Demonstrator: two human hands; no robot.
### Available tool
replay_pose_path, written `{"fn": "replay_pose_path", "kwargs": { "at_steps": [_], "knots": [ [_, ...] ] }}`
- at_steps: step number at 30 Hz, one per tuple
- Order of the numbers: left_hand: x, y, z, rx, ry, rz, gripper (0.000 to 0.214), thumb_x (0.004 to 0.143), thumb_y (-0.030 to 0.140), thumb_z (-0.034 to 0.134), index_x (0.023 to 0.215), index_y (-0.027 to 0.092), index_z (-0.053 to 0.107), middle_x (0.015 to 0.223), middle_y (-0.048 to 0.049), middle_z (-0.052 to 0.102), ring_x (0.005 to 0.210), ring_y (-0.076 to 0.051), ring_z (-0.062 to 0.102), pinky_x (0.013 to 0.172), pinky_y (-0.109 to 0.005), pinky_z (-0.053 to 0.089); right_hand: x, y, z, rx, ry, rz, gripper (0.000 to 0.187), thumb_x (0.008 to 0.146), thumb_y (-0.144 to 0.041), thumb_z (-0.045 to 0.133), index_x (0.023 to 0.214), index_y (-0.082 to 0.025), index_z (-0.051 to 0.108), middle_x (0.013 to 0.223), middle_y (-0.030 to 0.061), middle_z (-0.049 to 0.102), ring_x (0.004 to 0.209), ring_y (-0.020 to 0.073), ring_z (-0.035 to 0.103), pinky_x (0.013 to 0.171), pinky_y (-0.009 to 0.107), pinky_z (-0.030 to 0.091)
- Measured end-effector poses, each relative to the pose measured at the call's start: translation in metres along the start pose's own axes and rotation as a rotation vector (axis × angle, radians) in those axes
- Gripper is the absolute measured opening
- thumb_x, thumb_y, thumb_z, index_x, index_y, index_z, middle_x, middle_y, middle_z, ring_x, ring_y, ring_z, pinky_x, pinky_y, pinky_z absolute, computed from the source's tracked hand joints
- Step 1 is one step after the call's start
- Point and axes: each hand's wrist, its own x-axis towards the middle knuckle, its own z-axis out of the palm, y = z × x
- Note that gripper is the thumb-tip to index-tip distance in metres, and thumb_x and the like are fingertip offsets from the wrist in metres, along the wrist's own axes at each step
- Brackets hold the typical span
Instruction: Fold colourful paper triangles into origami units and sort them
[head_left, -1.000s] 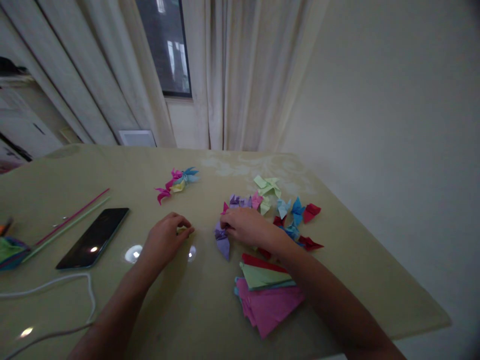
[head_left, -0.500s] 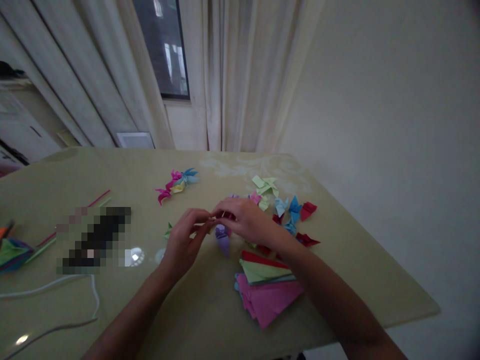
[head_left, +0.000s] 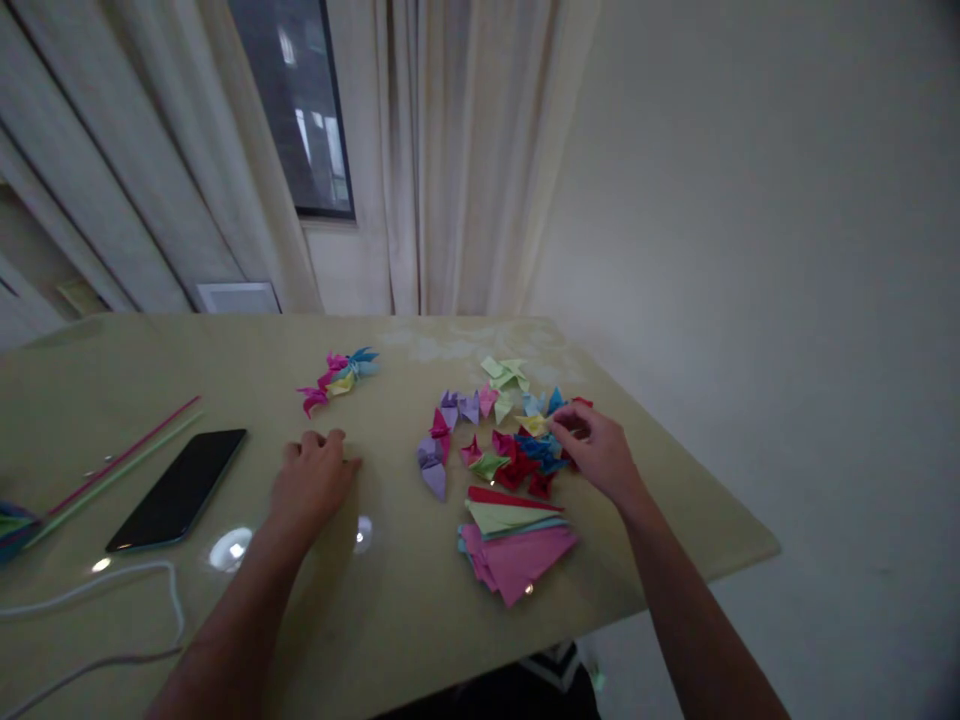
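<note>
From my remote seat I saw a pale, glossy table (head_left: 397, 610) carrying a dark phone (head_left: 178, 490) at nine o'clock, a white cable (head_left: 175, 595) at eight, a small folded-paper cluster (head_left: 341, 383) at eleven, a larger cluster (head_left: 517, 468) at two and a paper stack (head_left: 521, 555) at four.

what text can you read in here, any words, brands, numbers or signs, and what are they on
None: no word, label, brand, number or sign can be read.
Phone: dark screen, no lettering to make out.
Folded paper sheets: no print visible.
Small paper figures: no writing that can be made out.
Black-and-white patch below the table edge: looks like a striped pattern, not letters.
</note>
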Motion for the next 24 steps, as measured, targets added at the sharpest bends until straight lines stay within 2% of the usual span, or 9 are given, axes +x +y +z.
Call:
{"fn": "replay_pose_path", "kwargs": {
  "at_steps": [2,3,7,9,11,14,18,21,24],
  "knots": [
    [0.006,-0.005,0.008,-0.033,-0.064,0.064,0.043,0.098,0.031,0.049,0.131,0.009,0.066,0.122,-0.0228,0.067,0.111,-0.037,0.065,0.098,-0.049,0.051,-0.016,0.021,-0.019,-0.079,0.123,0.089,0.028,0.082,-0.047,0.062,0.085,-0.02,0.069,0.082,0.0074,0.075,0.072,0.0218,0.07,0.066,0.031,0.053],
    [0.008,-0.003,0.01,-0.056,-0.053,0.092,0.043,0.099,0.03,0.047,0.13,0.009,0.066,0.12,-0.022,0.068,0.109,-0.035,0.066,0.099,-0.047,0.05,-0.024,0.03,-0.027,-0.123,0.191,0.132,0.03,0.08,-0.048,0.061,0.085,-0.02,0.068,0.082,0.0082,0.075,0.072,0.0226,0.07,0.066,0.033,0.054],
    [0.005,0.022,0.007,-0.175,0.151,0.231,0.049,0.104,0.046,0.042,0.132,0.013,0.066,0.129,-0.0198,0.068,0.118,-0.035,0.062,0.105,-0.05,0.048,-0.051,0.061,-0.045,-0.259,0.386,0.274,0.034,0.075,-0.053,0.057,0.084,-0.021,0.066,0.08,0.0109,0.075,0.072,0.0258,0.07,0.072,0.039,0.056],
    [-0.003,0.041,0.006,-0.237,0.181,0.376,0.052,0.105,0.051,0.043,0.143,0.019,0.06,0.143,-0.0169,0.064,0.128,-0.034,0.058,0.107,-0.051,0.046,-0.058,0.072,-0.044,-0.243,0.385,0.305,0.036,0.074,-0.055,0.056,0.083,-0.022,0.065,0.08,0.011,0.075,0.073,0.0262,0.07,0.073,0.04,0.056],
    [-0.011,0.058,0.009,-0.249,0.146,0.507,0.055,0.104,0.048,0.047,0.153,0.025,0.051,0.152,-0.0142,0.058,0.135,-0.033,0.054,0.109,-0.051,0.045,-0.062,0.079,-0.04,-0.191,0.342,0.32,0.036,0.074,-0.057,0.056,0.083,-0.022,0.064,0.079,0.0105,0.075,0.073,0.0263,0.07,0.074,0.04,0.057],
    [-0.009,0.075,0.019,-0.17,0.102,0.558,0.055,0.104,0.04,0.05,0.159,0.031,0.045,0.155,-0.0126,0.056,0.132,-0.034,0.056,0.106,-0.051,0.047,-0.065,0.083,-0.031,-0.121,0.296,0.318,0.037,0.076,-0.057,0.057,0.083,-0.022,0.064,0.08,0.0104,0.075,0.075,0.0268,0.071,0.075,0.04,0.057],
    [0.024,0.092,0.034,-0.179,0.095,0.574,0.053,0.104,0.033,0.05,0.156,0.028,0.048,0.142,-0.0156,0.062,0.12,-0.031,0.061,0.103,-0.047,0.05,-0.067,0.082,-0.026,-0.099,0.23,0.281,0.036,0.08,-0.056,0.058,0.085,-0.022,0.066,0.081,0.0097,0.076,0.074,0.0266,0.071,0.072,0.039,0.057],
    [0.053,0.112,0.042,-0.303,0.07,0.597,0.051,0.103,0.028,0.05,0.153,0.021,0.051,0.133,-0.0179,0.063,0.118,-0.029,0.063,0.108,-0.045,0.049,-0.068,0.082,-0.026,-0.098,0.223,0.264,0.034,0.082,-0.055,0.059,0.085,-0.022,0.067,0.08,0.0091,0.075,0.072,0.0271,0.072,0.071,0.039,0.056],
    [0.067,0.129,0.04,-0.445,0.053,0.598,0.054,0.104,0.03,0.045,0.157,0.017,0.045,0.137,-0.019,0.061,0.121,-0.028,0.064,0.109,-0.044,0.051,-0.071,0.084,-0.027,-0.053,0.237,0.258,0.032,0.084,-0.053,0.06,0.087,-0.022,0.068,0.081,0.0092,0.076,0.074,0.028,0.073,0.071,0.039,0.057]
  ]
}}
